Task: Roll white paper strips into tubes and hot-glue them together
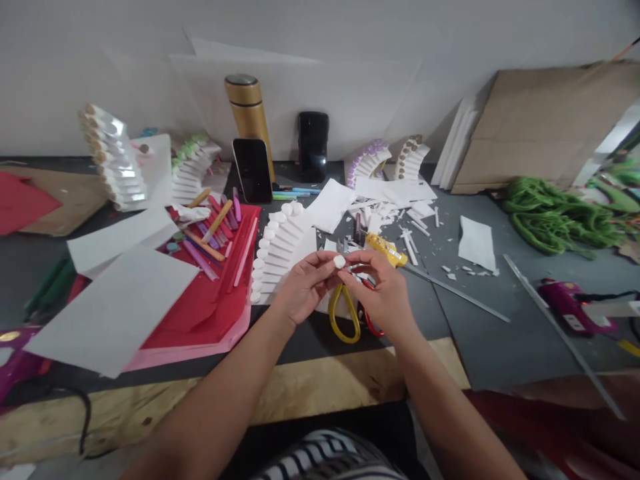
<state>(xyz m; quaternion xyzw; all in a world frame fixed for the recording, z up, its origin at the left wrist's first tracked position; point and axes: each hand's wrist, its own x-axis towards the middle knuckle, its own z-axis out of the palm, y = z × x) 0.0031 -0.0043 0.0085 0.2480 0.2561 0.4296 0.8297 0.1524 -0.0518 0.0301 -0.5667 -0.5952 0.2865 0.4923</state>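
Note:
A small white rounded piece (339, 261) sits between my hands at the middle of the table. My left hand (311, 285) pinches it from the left with thumb and fingers. From the other side my right hand (384, 292) has its fingertips closed at the piece; whether they grip it too is hard to see. Below them lie yellow-handled scissors (344, 328) and a red-handled tool (371, 312), partly covered by my right hand. Left of my hands, a white paper fan (280, 250) with rounded white tips rests on the table.
Red sheets (185, 317) with coloured paper rolls lie left, under white paper (117, 310). A yellow glue gun (385, 250) and paper scraps are behind my right hand. Phones (313, 147) and a gold flask (247, 107) stand behind. Green yarn (555, 213) and a purple tool (575, 307) lie right.

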